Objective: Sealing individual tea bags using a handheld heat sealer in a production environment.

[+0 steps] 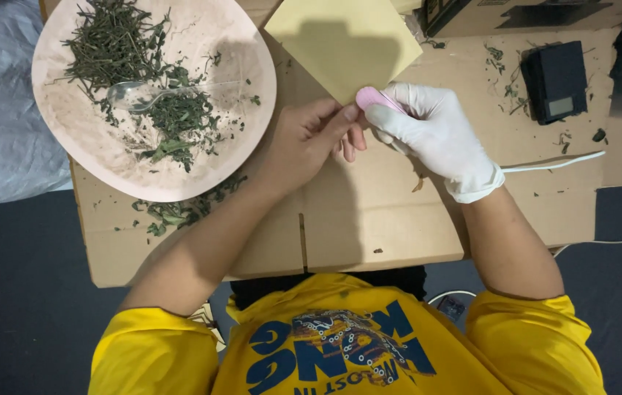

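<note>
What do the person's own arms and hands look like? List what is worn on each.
The left hand is bare, with no glove. The right hand wears a white disposable glove that ends in a rolled cuff at the wrist. Both forearms are bare, and short yellow shirt sleeves cover the upper arms.

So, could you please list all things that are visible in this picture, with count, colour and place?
Bowl: one, pale pink, upper left on the cardboard.
Dried herbs: one heap, green, in the bowl; some spilled beside it.
Spoon: one, clear plastic, lying in the bowl.
Yellow envelope: one, top centre.
Pink tool: one, between both hands.
Small scale: one, black, upper right.
Cardboard sheet: one, brown, under everything.
White cable: one, right.
Left hand: bare, touching the pink tool.
Right hand: white glove, holding the pink tool.
</note>
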